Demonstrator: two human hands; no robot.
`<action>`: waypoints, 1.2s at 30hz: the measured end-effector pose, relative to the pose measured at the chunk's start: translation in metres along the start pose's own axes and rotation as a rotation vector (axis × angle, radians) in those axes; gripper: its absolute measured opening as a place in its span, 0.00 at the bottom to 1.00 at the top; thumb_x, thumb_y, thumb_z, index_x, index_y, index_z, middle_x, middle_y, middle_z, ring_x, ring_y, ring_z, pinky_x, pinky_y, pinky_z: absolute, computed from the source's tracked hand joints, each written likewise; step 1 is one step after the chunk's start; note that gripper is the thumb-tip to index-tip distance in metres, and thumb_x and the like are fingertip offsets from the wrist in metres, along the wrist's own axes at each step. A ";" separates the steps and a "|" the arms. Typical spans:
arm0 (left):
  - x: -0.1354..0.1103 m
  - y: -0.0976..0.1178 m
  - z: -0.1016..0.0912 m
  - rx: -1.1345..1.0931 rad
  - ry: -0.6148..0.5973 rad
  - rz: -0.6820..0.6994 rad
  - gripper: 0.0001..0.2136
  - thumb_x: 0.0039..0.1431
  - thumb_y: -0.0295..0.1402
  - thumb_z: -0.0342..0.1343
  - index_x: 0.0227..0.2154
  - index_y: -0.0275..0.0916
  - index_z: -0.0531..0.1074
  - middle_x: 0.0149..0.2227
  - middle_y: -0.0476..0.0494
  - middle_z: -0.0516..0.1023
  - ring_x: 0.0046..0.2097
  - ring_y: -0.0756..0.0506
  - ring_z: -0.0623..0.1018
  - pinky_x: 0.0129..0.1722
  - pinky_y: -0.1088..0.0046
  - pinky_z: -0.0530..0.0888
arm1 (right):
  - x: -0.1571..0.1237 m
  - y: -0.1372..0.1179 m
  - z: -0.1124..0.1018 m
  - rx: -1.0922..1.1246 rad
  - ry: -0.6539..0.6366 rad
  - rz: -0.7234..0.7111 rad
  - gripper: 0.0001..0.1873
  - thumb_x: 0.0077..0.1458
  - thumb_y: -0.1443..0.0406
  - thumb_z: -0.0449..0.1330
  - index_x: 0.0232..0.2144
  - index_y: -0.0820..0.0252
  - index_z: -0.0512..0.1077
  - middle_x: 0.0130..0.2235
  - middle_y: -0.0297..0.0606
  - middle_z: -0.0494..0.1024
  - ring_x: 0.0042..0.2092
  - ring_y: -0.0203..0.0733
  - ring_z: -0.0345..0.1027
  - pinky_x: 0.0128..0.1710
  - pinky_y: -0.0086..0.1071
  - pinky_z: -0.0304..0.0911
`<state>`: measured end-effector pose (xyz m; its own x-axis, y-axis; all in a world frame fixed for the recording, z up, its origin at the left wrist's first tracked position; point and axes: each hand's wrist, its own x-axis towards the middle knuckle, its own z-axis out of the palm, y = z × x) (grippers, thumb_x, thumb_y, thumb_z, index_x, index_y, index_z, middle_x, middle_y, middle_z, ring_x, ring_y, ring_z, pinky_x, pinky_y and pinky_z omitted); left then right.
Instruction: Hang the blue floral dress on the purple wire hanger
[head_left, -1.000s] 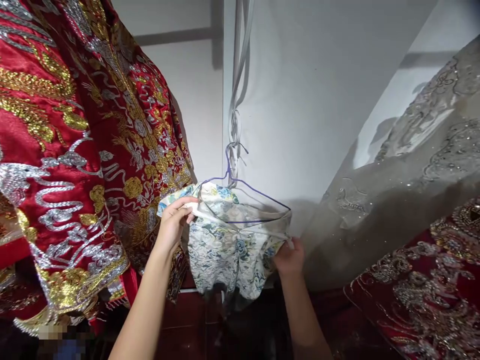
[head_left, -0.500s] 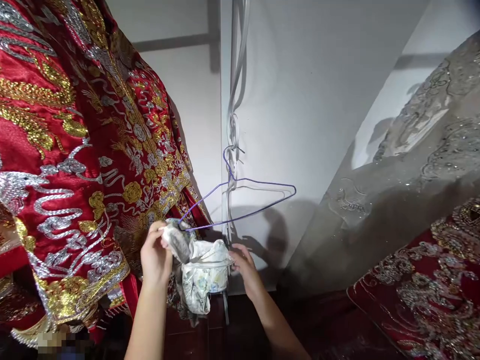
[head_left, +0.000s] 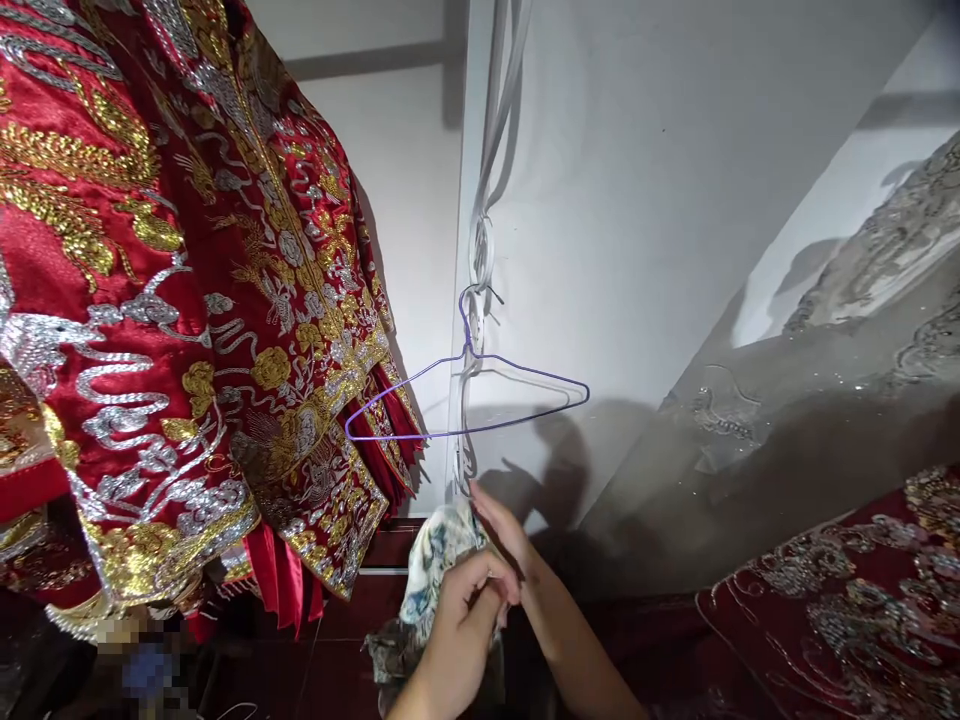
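A purple wire hanger (head_left: 469,433) hangs bare from a loop on the white strap by the wall. Below it, a crumpled white cloth garment (head_left: 439,545) with blue and yellowish patterning hangs down beside my hands. My right hand (head_left: 510,535) is at the garment's upper right edge, its fingers partly hidden and apparently gripping the fabric. My left hand (head_left: 472,610) is closed, crossing in front of the garment and my right wrist. Its fingertips press together near the right wrist; what they hold, if anything, cannot be made out.
A red jacket (head_left: 300,260) with gold and silver embroidery hangs at left. Against the wall runs a white strap (head_left: 502,120) with loops. At right are a pale sheer beaded gown (head_left: 847,330) and a dark red beaded garment (head_left: 847,600). The floor (head_left: 337,650) is dark red.
The garment has come off the hanger's left end and dropped lower. My left hand has moved right and down, across to my right hand. The hanger now hangs more level, with nothing on it.
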<state>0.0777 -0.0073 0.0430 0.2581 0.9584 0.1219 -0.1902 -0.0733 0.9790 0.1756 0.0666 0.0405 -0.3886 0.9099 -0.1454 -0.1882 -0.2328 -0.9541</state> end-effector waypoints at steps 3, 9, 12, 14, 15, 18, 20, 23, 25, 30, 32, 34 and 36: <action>-0.002 0.021 -0.011 0.090 0.048 0.108 0.16 0.62 0.40 0.57 0.51 0.47 0.67 0.40 0.40 0.75 0.40 0.42 0.74 0.43 0.63 0.70 | -0.010 -0.026 -0.010 0.154 0.058 0.012 0.22 0.51 0.44 0.61 0.26 0.57 0.73 0.21 0.33 0.69 0.27 0.41 0.66 0.29 0.33 0.64; 0.009 0.050 -0.047 0.352 -0.104 0.191 0.21 0.65 0.40 0.53 0.60 0.46 0.62 0.60 0.38 0.67 0.61 0.38 0.66 0.61 0.60 0.61 | -0.050 -0.065 -0.002 -0.131 -0.294 0.031 0.14 0.40 0.69 0.66 0.34 0.59 0.75 0.31 0.32 0.74 0.32 0.38 0.65 0.32 0.28 0.59; -0.004 0.037 -0.054 0.525 -0.385 0.030 0.15 0.65 0.44 0.52 0.47 0.42 0.74 0.48 0.39 0.77 0.51 0.38 0.73 0.54 0.63 0.67 | -0.071 -0.080 -0.006 -0.542 -0.298 -0.153 0.09 0.40 0.73 0.58 0.27 0.58 0.72 0.26 0.28 0.70 0.29 0.35 0.59 0.29 0.27 0.53; -0.014 0.027 -0.062 0.649 -0.381 -0.033 0.13 0.63 0.45 0.54 0.39 0.42 0.77 0.39 0.41 0.79 0.43 0.39 0.75 0.47 0.65 0.69 | -0.080 -0.090 -0.016 -0.715 -0.151 -0.300 0.10 0.40 0.74 0.54 0.27 0.58 0.71 0.25 0.28 0.70 0.28 0.35 0.59 0.29 0.28 0.53; -0.018 0.025 -0.068 0.698 -0.346 -0.049 0.13 0.63 0.45 0.54 0.36 0.42 0.76 0.37 0.42 0.79 0.41 0.39 0.75 0.45 0.66 0.69 | -0.082 -0.095 -0.022 -0.733 -0.018 -0.388 0.11 0.41 0.74 0.53 0.27 0.57 0.71 0.27 0.29 0.71 0.29 0.36 0.61 0.30 0.28 0.54; -0.021 0.031 -0.091 0.781 -0.237 -0.053 0.13 0.66 0.44 0.50 0.34 0.42 0.73 0.32 0.45 0.76 0.36 0.42 0.73 0.39 0.69 0.68 | -0.072 -0.105 -0.036 -0.588 0.422 -0.614 0.13 0.43 0.71 0.55 0.33 0.55 0.72 0.31 0.32 0.74 0.33 0.40 0.65 0.33 0.29 0.58; -0.018 0.044 -0.104 0.802 -0.196 -0.039 0.14 0.67 0.43 0.46 0.33 0.41 0.71 0.30 0.47 0.74 0.34 0.43 0.72 0.36 0.70 0.67 | -0.053 -0.104 -0.036 -0.480 0.526 -0.637 0.16 0.45 0.69 0.57 0.39 0.53 0.72 0.31 0.32 0.73 0.32 0.41 0.65 0.33 0.29 0.58; -0.015 0.064 -0.111 0.789 -0.144 0.000 0.15 0.68 0.44 0.44 0.33 0.40 0.70 0.32 0.47 0.73 0.36 0.44 0.72 0.38 0.71 0.67 | -0.015 -0.095 -0.029 -0.474 0.390 -0.575 0.15 0.48 0.66 0.57 0.40 0.53 0.73 0.30 0.31 0.74 0.31 0.40 0.64 0.34 0.30 0.59; -0.016 0.073 -0.112 0.755 -0.148 0.004 0.17 0.69 0.44 0.43 0.33 0.39 0.71 0.33 0.45 0.74 0.37 0.44 0.72 0.40 0.71 0.68 | 0.005 -0.089 -0.028 -0.530 0.332 -0.564 0.08 0.50 0.63 0.55 0.33 0.55 0.73 0.29 0.32 0.73 0.32 0.41 0.64 0.36 0.31 0.59; -0.019 0.079 -0.127 0.843 -0.291 -0.174 0.18 0.67 0.44 0.45 0.27 0.38 0.72 0.29 0.47 0.76 0.32 0.45 0.71 0.35 0.72 0.67 | 0.010 -0.088 -0.051 -0.722 0.416 -0.548 0.07 0.50 0.63 0.54 0.23 0.59 0.69 0.24 0.31 0.68 0.31 0.39 0.61 0.32 0.29 0.54; -0.015 0.085 -0.137 0.931 -0.278 -0.204 0.17 0.65 0.41 0.48 0.25 0.39 0.72 0.27 0.47 0.75 0.29 0.45 0.70 0.32 0.71 0.66 | -0.001 -0.091 -0.061 -0.823 0.396 -0.511 0.06 0.48 0.65 0.54 0.22 0.58 0.67 0.23 0.29 0.65 0.29 0.38 0.59 0.30 0.28 0.52; -0.005 0.096 -0.146 0.971 -0.192 -0.124 0.13 0.63 0.38 0.49 0.26 0.40 0.72 0.28 0.45 0.76 0.30 0.44 0.72 0.34 0.70 0.66 | -0.012 -0.094 -0.066 -0.898 0.407 -0.505 0.05 0.46 0.66 0.53 0.21 0.57 0.65 0.22 0.29 0.64 0.28 0.37 0.57 0.29 0.29 0.50; 0.011 0.107 -0.152 0.982 -0.075 0.011 0.10 0.62 0.35 0.49 0.30 0.40 0.74 0.33 0.42 0.78 0.36 0.41 0.74 0.39 0.68 0.67 | -0.020 -0.099 -0.068 -0.927 0.426 -0.497 0.04 0.46 0.67 0.53 0.21 0.56 0.64 0.22 0.29 0.62 0.27 0.37 0.55 0.28 0.30 0.49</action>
<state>-0.0836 0.0371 0.1247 0.3272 0.9387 0.1090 0.6698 -0.3117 0.6739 0.2633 0.0952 0.1196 -0.0856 0.9146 0.3953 0.5736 0.3696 -0.7310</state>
